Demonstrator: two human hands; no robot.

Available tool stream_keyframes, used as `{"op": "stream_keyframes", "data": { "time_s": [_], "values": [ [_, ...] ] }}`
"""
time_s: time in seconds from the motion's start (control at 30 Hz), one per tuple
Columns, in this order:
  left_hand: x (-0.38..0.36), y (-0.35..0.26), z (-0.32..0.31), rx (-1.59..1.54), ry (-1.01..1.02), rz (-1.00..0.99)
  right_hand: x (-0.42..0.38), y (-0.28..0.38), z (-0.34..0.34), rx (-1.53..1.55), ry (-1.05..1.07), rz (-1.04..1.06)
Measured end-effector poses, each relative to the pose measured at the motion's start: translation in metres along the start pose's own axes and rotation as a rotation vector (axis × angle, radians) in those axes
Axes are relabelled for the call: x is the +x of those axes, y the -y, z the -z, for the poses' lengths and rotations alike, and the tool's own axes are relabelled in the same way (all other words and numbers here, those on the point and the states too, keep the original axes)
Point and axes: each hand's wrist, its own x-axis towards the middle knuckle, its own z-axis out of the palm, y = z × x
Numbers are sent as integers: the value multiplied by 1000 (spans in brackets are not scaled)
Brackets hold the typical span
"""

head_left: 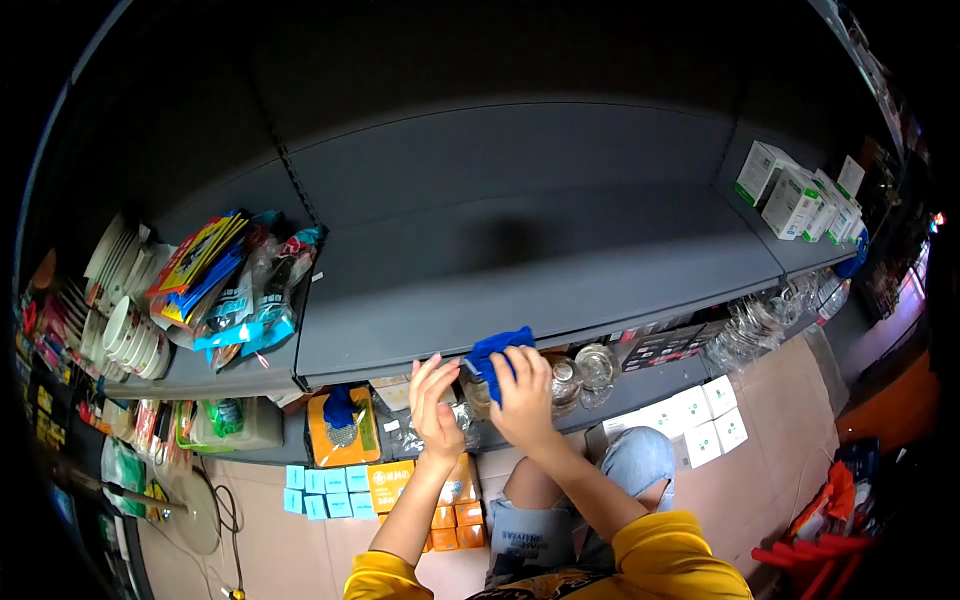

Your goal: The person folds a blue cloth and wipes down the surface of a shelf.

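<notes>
My right hand (522, 396) is closed on a crumpled blue cloth (497, 352) at the front edge of the dark grey shelf (420, 320). Just to its left, my left hand (436, 410) is raised with its fingers apart and nothing in it. Glass lids (597, 367) lie on the lower shelf, partly hidden behind my right hand and the cloth.
Bowls (135, 338) and packaged goods (205, 265) stand at the left of the shelf, white boxes (792, 202) at the right. Blue boxes (325, 492), orange boxes (458, 525) and white boxes (702, 445) sit low before the shelf. A red plastic item (815, 560) is lower right.
</notes>
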Motion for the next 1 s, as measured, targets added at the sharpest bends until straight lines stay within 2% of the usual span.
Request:
{"op": "stream_keyframes", "data": {
  "time_s": [0.5,1.0],
  "values": [
    [-11,14,44,170,-97,199,8,60,-51,176,154,208],
    [0,43,98,347,-169,275,24,120,-95,255,133,321]
  ]
}}
